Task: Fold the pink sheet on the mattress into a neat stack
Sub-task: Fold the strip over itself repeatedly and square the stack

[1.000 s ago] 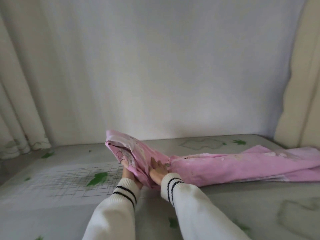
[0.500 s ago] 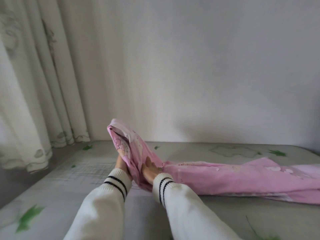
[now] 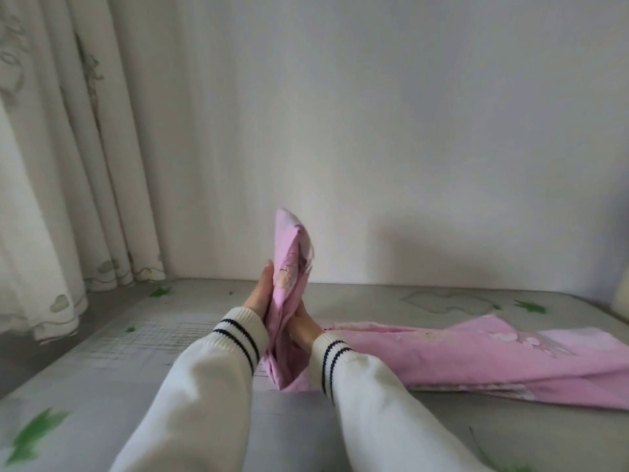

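Note:
The pink sheet lies as a long folded band across the grey mattress, running off to the right. Its left end is raised upright between my palms. My left hand presses flat against the left side of that raised end. My right hand holds the right side, its fingers partly hidden by the cloth. Both arms wear white sleeves with black stripes at the cuffs.
A white wall stands right behind the mattress. Pale patterned curtains hang at the left, down to the mattress corner. The mattress has green leaf prints and a printed grid patch left of my hands.
My hands have lifted the sheet's left end higher and turned it upright, palms closing together on it. The view has shifted left, showing more curtain.

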Demonstrator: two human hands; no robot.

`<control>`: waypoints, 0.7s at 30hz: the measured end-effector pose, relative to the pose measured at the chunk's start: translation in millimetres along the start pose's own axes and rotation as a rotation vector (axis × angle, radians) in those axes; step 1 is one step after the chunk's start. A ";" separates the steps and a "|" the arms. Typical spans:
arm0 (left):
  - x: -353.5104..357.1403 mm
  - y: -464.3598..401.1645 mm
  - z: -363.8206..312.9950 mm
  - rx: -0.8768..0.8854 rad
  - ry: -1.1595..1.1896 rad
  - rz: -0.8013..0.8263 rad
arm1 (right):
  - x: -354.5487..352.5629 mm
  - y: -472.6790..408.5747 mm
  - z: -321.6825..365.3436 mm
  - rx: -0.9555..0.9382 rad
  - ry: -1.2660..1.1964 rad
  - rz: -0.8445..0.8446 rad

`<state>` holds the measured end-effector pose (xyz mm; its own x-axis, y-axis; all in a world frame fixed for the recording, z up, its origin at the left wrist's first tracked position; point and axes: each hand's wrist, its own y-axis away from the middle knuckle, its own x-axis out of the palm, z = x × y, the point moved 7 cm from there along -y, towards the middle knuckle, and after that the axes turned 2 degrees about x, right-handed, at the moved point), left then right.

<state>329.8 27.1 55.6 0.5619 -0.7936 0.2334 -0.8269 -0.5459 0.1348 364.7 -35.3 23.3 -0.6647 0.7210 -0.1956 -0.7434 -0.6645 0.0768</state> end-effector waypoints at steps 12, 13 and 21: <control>51.3 -16.1 41.4 -0.002 -0.466 0.015 | -101.8 10.0 -24.6 -0.084 0.123 -0.229; 61.3 -0.4 38.7 0.001 -0.553 0.036 | -111.5 13.3 -31.3 -0.065 0.122 -0.274; 108.4 21.3 57.3 0.204 -1.475 0.278 | -170.3 48.1 -37.3 -0.230 -0.100 -0.532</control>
<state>374.3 -86.0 28.6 0.0126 -0.3581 -0.9336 -0.9597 -0.2665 0.0893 444.9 -197.4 23.8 -0.2164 0.9747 -0.0553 -0.9489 -0.2233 -0.2230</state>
